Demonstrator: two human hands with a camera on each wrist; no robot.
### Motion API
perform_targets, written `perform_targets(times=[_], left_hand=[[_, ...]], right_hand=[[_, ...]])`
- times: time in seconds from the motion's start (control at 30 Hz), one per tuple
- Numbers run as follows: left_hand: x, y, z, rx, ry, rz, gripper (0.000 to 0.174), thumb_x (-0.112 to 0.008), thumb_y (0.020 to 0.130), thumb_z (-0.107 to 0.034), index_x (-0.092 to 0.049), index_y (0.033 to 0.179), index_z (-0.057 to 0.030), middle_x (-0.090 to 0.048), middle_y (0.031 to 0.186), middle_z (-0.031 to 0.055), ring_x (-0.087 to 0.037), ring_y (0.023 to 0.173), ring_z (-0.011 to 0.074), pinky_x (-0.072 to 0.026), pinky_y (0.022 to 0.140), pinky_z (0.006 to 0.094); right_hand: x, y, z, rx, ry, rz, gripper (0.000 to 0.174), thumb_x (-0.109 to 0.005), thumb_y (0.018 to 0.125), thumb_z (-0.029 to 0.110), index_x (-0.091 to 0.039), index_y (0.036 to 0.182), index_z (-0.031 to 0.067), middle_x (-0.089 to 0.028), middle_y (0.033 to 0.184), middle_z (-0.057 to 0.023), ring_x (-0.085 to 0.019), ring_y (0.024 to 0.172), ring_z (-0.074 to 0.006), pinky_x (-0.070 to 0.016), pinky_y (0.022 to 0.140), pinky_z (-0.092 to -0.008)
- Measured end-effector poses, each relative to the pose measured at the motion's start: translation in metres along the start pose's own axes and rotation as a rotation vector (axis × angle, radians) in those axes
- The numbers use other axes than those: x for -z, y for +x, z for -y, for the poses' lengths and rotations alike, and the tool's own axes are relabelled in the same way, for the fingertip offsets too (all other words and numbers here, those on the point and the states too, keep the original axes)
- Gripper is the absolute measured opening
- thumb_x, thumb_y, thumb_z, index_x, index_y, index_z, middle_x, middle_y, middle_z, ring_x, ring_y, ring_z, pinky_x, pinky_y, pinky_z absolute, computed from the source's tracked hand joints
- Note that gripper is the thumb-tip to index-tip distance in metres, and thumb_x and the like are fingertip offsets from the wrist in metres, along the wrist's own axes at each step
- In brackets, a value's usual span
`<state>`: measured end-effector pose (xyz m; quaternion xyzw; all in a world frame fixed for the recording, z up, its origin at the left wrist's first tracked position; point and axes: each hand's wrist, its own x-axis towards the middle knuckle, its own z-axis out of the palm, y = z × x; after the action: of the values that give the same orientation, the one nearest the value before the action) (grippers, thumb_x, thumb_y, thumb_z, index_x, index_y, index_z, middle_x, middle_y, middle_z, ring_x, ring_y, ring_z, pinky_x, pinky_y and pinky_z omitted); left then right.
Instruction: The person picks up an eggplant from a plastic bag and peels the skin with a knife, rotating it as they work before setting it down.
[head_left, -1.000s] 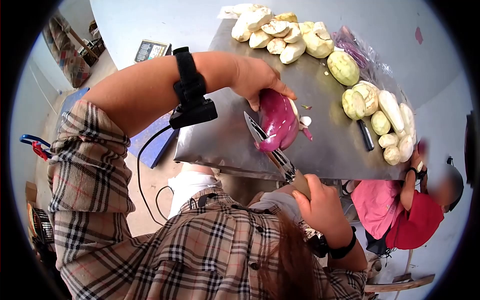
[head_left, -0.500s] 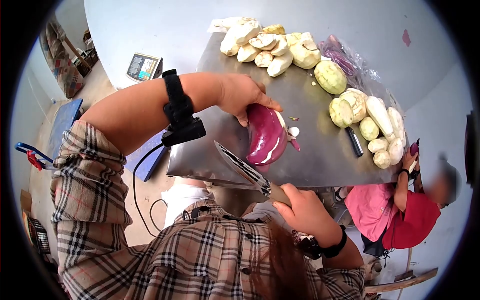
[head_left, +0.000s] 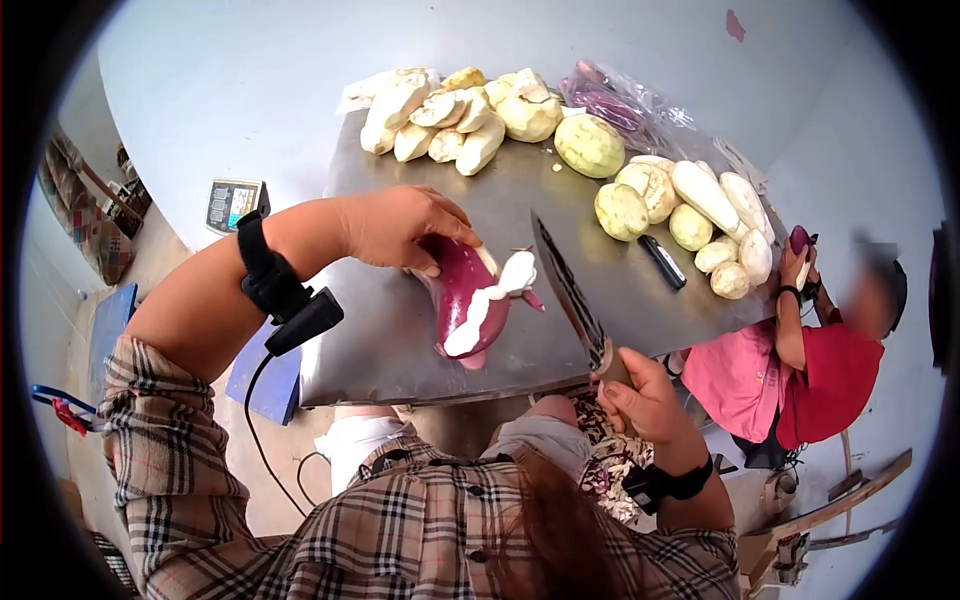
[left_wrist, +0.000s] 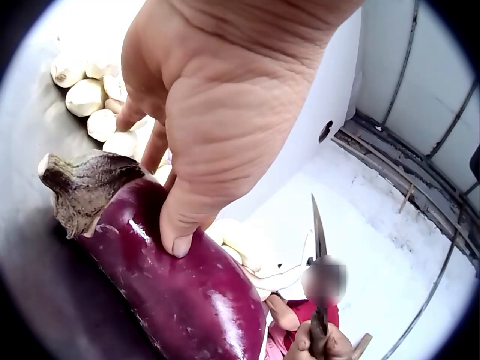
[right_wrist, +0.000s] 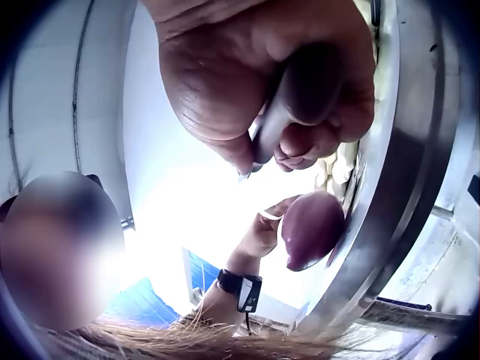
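The left hand (head_left: 408,228) grips a purple eggplant (head_left: 460,288) on the desk (head_left: 365,335). The right hand (head_left: 648,400) grasps a knife (head_left: 575,300), apart from it.

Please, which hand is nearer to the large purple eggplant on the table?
Left. The left hand holds the purple eggplant; the right hand is apart from it, to its right, gripping a knife.

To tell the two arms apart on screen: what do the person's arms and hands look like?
Left hand and right hand wear no gloves. Beige plaid sleeves, lined black, white and red, end above black wrist straps; a black camera with a black cable sits on the left strap.
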<state>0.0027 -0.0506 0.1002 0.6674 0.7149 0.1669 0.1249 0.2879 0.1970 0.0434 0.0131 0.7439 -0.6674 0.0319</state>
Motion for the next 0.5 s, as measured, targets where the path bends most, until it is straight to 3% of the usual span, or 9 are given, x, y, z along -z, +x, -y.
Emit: perform_targets(times=[0.07,0.27,0.37,0.5], left_hand=[[0.005,0.003,-0.004,0.037,-0.12,0.014,0.05,-0.072,0.072,0.003,-0.063,0.12,-0.0088,-0.059,0.12,0.0138,-0.06,0.102,0.027,-0.0521,0.082,0.0335],[0.016,0.011,-0.014,0.071,-0.031,0.021,0.034,-0.072,0.072,-0.002,-0.068,0.106,-0.0063,-0.064,0.106,0.0096,-0.063,0.095,0.0258,-0.0502,0.084,0.0336],[0.018,0.016,-0.013,0.043,0.046,0.028,0.027,-0.072,0.073,-0.006,-0.069,0.1,-0.0063,-0.065,0.097,0.0082,-0.063,0.089,0.0253,-0.0505,0.08,0.0343],[0.022,0.023,-0.014,0.06,0.064,0.098,0.024,-0.073,0.072,-0.006,-0.069,0.096,-0.0064,-0.064,0.092,0.0078,-0.063,0.084,0.0248,-0.0505,0.075,0.035]], right_hand=[[0.009,0.016,-0.009,0.049,0.08,-0.125,0.02,-0.053,0.096,0.02,-0.051,0.104,0.0009,-0.051,0.066,-0.0019,-0.046,0.045,-0.0072,-0.0373,0.043,-0.0204],[0.046,0.074,-0.044,0.186,0.041,-0.423,0.021,-0.053,0.096,0.022,-0.051,0.106,0.0032,-0.05,0.066,-0.002,-0.043,0.042,-0.0094,-0.0367,0.041,-0.0222],[0.041,0.076,-0.041,0.215,0.121,-0.467,0.018,-0.055,0.096,0.022,-0.051,0.094,0.0044,-0.048,0.067,-0.0004,-0.044,0.046,-0.0077,-0.0372,0.042,-0.0222],[0.036,0.073,-0.047,0.275,0.086,-0.459,0.02,-0.056,0.095,0.023,-0.051,0.097,0.0036,-0.048,0.067,-0.0002,-0.044,0.047,-0.0072,-0.0376,0.042,-0.0224]])
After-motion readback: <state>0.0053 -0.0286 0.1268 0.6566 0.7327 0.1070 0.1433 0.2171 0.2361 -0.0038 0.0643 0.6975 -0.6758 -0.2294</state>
